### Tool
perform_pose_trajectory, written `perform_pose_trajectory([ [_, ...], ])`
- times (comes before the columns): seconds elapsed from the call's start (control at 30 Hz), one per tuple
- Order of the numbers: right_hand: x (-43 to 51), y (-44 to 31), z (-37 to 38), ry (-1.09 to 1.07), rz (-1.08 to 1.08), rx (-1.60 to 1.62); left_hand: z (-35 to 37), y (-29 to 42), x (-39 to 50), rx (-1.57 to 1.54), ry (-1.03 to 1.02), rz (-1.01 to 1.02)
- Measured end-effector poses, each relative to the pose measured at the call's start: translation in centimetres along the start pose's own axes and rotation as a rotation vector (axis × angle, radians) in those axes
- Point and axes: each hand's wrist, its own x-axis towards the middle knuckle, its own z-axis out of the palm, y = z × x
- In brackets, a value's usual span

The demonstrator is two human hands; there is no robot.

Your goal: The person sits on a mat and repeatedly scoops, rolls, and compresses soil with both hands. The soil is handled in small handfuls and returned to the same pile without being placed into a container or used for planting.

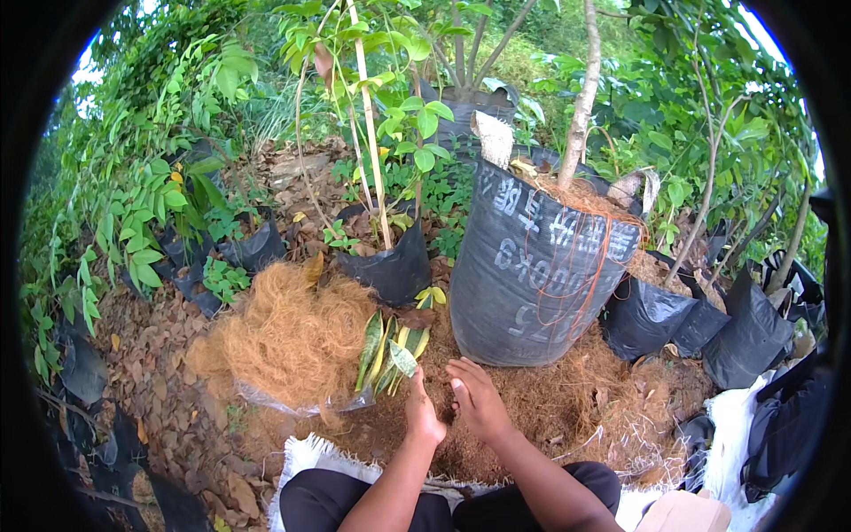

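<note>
My left hand (423, 409) is low over brown, crumbly coir-like material (525, 412), seen from its edge with the fingers pointing away. A mottled green leaf piece (402, 359) meets its fingertips; whether it is gripped I cannot tell. Facing it across a small gap is my right hand (480, 402), palm turned inward, with its fingers bent over the same loose material. Just past the left hand lie several yellow-edged snake plant leaves (372, 349). To their left, a heap of tan coconut fibre (292, 332) rests on clear plastic (266, 397).
A large black grow bag (532, 286) with a tree trunk (582, 93) and orange strings stands ahead. Smaller black planting bags (392, 266) stand behind the fibre, others (648, 316) at right. White woven sacking (312, 459) lies under my legs. Dry leaves (179, 399) cover the left ground.
</note>
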Motion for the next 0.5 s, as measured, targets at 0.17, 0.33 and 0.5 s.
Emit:
perform_pose_trajectory([
  [0.17,-1.1,4.7,0.0,-0.563,0.335,-0.486,0.8,0.8,0.3,0.002,-0.041,-0.062],
  [0.33,-2.8,4.3,3.1,-0.972,0.476,-0.689,1.0,1.3,0.1,0.034,0.008,-0.01],
  [0.5,-4.4,2.7,4.8,-1.006,0.454,-0.708,1.3,1.2,-0.2,0.057,-0.003,-0.014],
])
